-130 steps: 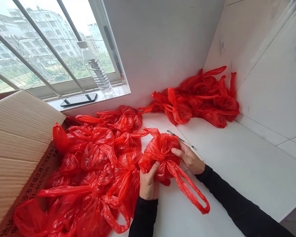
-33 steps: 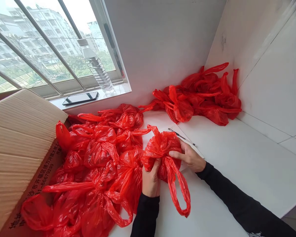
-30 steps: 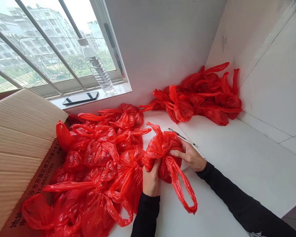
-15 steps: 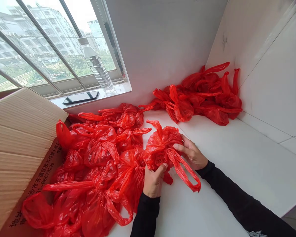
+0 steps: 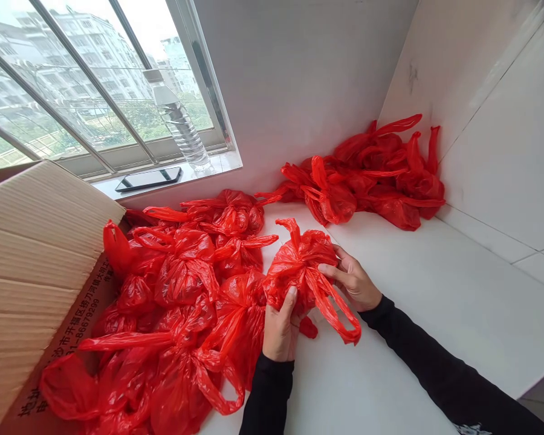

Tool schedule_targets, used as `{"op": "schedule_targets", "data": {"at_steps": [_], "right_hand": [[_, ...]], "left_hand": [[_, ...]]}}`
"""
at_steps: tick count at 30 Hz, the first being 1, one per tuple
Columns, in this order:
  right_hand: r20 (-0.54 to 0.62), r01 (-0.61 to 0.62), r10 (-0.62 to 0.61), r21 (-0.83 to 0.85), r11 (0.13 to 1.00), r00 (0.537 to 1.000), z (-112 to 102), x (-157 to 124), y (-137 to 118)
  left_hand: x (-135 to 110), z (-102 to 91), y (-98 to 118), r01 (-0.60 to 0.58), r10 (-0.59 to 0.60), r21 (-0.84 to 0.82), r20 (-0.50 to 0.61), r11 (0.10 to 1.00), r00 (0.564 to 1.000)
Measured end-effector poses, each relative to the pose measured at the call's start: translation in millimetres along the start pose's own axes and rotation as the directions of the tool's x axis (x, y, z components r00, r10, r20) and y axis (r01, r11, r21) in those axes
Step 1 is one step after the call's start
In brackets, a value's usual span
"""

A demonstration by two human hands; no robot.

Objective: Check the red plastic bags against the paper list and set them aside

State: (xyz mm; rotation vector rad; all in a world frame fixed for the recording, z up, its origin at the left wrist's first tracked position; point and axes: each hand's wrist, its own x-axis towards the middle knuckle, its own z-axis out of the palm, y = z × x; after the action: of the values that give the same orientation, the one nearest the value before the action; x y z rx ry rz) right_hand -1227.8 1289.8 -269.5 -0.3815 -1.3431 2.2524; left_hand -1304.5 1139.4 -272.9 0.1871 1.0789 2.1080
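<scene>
Between my two hands is a knotted red plastic bag (image 5: 301, 266), its handle loops sticking out at the top left and the lower right. My left hand (image 5: 281, 326) grips its lower left side, thumb on top. On the right side, my right hand (image 5: 351, 281) holds it with thumb and fingers. What lies inside the bag cannot be made out. A pile of similar tied red bags (image 5: 181, 320) spreads just left of my left hand. Beneath the held bag, a small red piece of plastic (image 5: 308, 327) shows on the white surface (image 5: 344, 374).
More red bags (image 5: 367, 175) are heaped in the back corner against the tiled wall (image 5: 503, 151). An open cardboard box (image 5: 45, 241) stands at the left. A water bottle (image 5: 181, 127) and a phone (image 5: 148, 179) rest on the window sill (image 5: 220, 163).
The held bag has tipped slightly, and its lower loop has shifted a little up and left. My left thumb has moved up on it. Both hands keep hold; the piles are unchanged.
</scene>
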Motion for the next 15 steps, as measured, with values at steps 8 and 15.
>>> {"op": "schedule_targets", "data": {"at_steps": [8, 15], "right_hand": [[-0.077, -0.007, 0.011, 0.062, 0.998, 0.997, 1.0, 0.8, -6.2], [-0.056, -0.021, 0.023, 0.041, 0.999, 0.998, 2.4, 0.3, -7.5]], "left_hand": [[-2.2, -1.3, -1.8, -0.016, 0.016, 0.051, 0.003, 0.999, 1.000], [1.3, -6.5, -2.3, 0.023, -0.022, 0.079, -0.006, 0.997, 1.000]]}}
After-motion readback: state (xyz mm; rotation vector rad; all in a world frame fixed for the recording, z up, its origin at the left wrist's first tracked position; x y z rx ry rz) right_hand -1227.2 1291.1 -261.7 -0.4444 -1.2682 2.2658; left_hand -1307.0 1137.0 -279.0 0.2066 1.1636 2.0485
